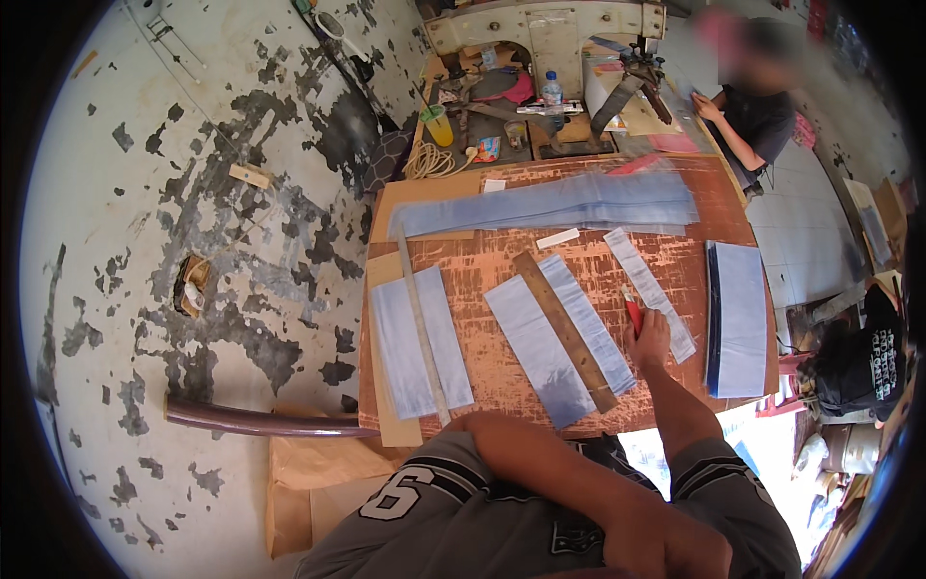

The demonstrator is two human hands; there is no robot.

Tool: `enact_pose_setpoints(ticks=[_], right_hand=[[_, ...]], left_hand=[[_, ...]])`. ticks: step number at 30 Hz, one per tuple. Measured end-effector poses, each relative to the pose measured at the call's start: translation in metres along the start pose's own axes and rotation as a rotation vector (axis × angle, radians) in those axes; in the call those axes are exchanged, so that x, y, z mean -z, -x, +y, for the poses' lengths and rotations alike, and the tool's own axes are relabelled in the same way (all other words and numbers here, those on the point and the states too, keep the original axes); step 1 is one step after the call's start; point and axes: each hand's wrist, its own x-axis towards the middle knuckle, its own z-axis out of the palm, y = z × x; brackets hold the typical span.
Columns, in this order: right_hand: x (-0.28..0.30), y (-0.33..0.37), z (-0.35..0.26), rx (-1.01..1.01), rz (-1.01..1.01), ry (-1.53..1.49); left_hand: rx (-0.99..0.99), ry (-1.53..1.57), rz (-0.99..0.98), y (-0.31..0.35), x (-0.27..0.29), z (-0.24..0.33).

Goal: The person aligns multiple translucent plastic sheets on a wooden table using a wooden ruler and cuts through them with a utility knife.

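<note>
My right hand [651,340] is closed around a red-handled cutter [633,314], above the table between a cut sheet and a narrow clear strip [651,289]. Left of it, a brown flat ruler [564,333] lies slanted across a bluish translucent plastic sheet [540,338]. My left forearm is folded across my chest, and my left hand [670,552] is close to my body at the lower edge, its fingers hidden. Farther left, a thin metal ruler [422,328] crosses another bluish sheet [388,333].
A stack of bluish sheets [738,318] lies at the table's right edge. Long plastic sheets [550,205] stretch across the back, near a small white strip [558,238]. Beyond stand a machine [550,39], a water bottle [552,92] and a yellow drink [439,128]. A person [762,125] sits back right.
</note>
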Motion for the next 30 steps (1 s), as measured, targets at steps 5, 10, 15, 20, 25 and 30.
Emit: enact_pose_setpoints(ticks=[5, 10, 15, 20, 25, 30], right_hand=[[0.005, 0.001, 0.003, -0.028, -0.038, 0.002], [0.008, 0.000, -0.001, -0.020, -0.045, -0.001], [0.013, 0.000, 0.000, -0.020, -0.038, -0.007], [0.009, -0.001, 0.000, -0.005, -0.023, -0.007], [0.011, -0.002, -0.004, 0.001, -0.043, -0.005], [0.013, -0.001, 0.000, 0.004, -0.045, -0.008]], left_hand=[[0.001, -0.044, -0.012, 0.014, 0.005, 0.007], [-0.002, -0.101, -0.022, 0.025, 0.005, 0.014], [-0.004, -0.158, -0.038, 0.035, 0.005, 0.020], [-0.020, -0.243, -0.062, 0.042, 0.005, 0.027], [-0.141, -0.326, 0.043, 0.063, -0.007, 0.016], [-0.025, -0.443, -0.083, 0.071, -0.003, 0.049]])
